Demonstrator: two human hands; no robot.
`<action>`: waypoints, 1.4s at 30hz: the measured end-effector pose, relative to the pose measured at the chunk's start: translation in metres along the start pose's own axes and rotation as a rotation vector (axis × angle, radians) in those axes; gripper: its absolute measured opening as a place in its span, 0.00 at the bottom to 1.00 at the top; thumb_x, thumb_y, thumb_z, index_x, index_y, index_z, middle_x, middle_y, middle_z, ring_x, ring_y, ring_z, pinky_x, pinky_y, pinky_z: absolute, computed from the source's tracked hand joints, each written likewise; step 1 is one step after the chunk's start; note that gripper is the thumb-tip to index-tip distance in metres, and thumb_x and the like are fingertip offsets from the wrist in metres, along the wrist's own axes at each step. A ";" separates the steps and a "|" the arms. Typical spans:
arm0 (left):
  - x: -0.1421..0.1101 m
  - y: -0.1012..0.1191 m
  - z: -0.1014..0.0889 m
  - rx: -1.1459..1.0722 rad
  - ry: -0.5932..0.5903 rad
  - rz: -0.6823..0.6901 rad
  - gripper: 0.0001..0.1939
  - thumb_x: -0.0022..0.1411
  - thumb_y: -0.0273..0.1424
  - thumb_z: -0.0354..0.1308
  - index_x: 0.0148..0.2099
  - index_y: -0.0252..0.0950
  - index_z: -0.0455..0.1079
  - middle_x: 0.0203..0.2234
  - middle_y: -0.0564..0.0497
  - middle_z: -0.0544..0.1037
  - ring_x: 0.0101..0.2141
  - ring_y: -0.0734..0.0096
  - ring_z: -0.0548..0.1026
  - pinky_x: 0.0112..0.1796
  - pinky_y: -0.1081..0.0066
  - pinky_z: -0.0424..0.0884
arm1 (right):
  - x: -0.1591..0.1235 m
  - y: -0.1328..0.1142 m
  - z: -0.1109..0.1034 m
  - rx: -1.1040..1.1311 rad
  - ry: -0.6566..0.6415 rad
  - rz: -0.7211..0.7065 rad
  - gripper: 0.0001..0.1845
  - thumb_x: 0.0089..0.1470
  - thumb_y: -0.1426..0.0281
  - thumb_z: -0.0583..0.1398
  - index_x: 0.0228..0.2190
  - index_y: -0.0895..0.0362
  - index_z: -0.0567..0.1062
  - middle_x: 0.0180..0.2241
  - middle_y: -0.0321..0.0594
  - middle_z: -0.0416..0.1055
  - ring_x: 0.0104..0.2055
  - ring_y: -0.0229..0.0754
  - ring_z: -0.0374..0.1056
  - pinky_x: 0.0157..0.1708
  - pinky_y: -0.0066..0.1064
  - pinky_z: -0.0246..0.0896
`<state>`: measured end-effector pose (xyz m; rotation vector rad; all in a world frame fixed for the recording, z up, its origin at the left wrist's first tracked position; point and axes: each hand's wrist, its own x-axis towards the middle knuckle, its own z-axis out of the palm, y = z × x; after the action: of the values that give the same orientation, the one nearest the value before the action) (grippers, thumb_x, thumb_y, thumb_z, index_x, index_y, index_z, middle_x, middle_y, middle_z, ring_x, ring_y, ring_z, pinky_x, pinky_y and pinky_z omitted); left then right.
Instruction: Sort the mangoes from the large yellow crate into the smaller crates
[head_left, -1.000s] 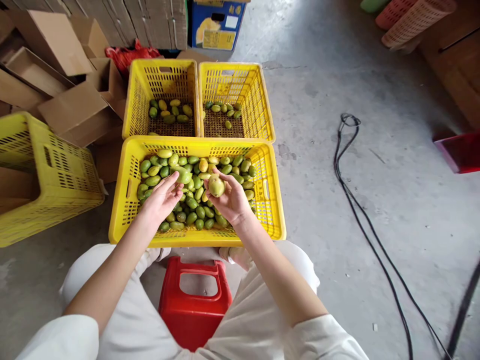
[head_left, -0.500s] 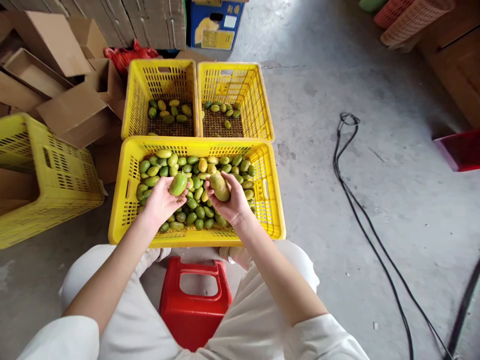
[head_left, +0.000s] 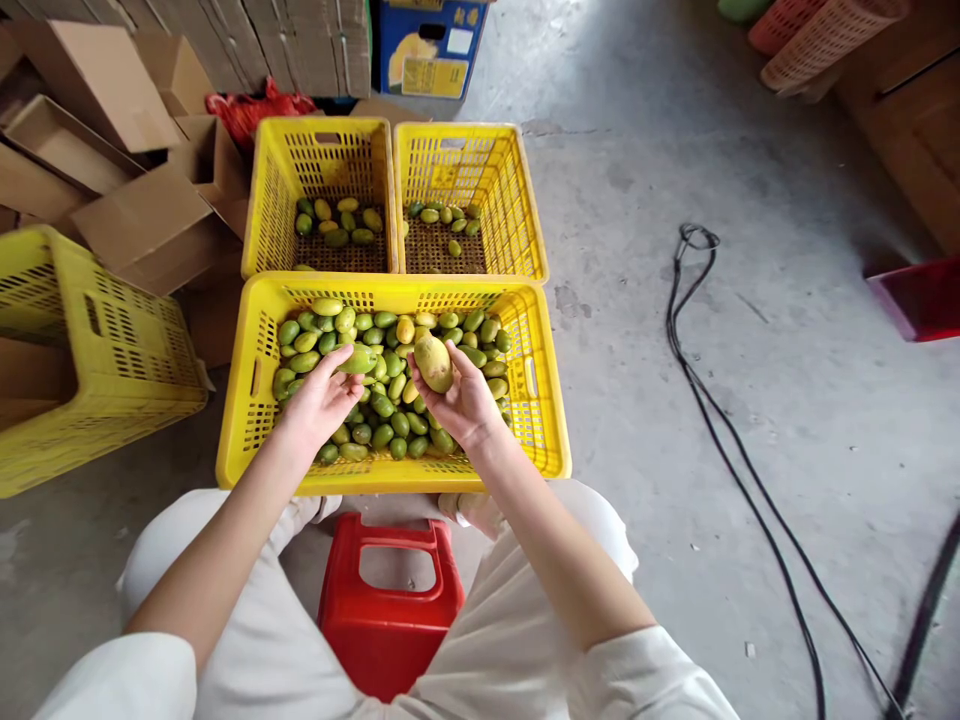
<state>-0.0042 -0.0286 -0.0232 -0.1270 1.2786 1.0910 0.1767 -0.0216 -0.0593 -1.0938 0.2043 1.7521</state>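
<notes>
A large yellow crate (head_left: 247, 400) right in front of me is filled with several green and yellowish mangoes. My left hand (head_left: 319, 405) holds a green mango (head_left: 358, 359) at its fingertips over the left half of the pile. My right hand (head_left: 461, 400) grips a yellowish mango (head_left: 433, 362) upright above the middle of the crate. Behind it stand two smaller yellow crates side by side, the left crate (head_left: 274, 190) and the right crate (head_left: 517, 200), each with a few mangoes on its bottom.
A red plastic stool (head_left: 386, 620) is between my knees. Another yellow crate (head_left: 82, 350) lies on its side at the left, with cardboard boxes (head_left: 142, 215) behind it. A black cable (head_left: 720, 420) runs over the concrete floor at the right, near a red box (head_left: 919, 300).
My left hand has picked a green mango out of the pile and turned it at the fingertips. The right hand has turned its yellowish mango from end-on to upright.
</notes>
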 end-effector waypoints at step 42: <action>-0.001 -0.005 -0.001 0.221 -0.164 -0.017 0.04 0.74 0.29 0.69 0.47 0.33 0.83 0.27 0.50 0.79 0.23 0.74 0.76 0.25 0.78 0.69 | -0.001 -0.012 -0.001 -0.060 -0.169 0.158 0.19 0.72 0.50 0.64 0.40 0.52 0.77 0.28 0.35 0.76 0.23 0.38 0.66 0.18 0.24 0.62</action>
<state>-0.0011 -0.0329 -0.0249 0.1156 1.2378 0.9196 0.1872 -0.0174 -0.0546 -0.9879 0.1369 1.9936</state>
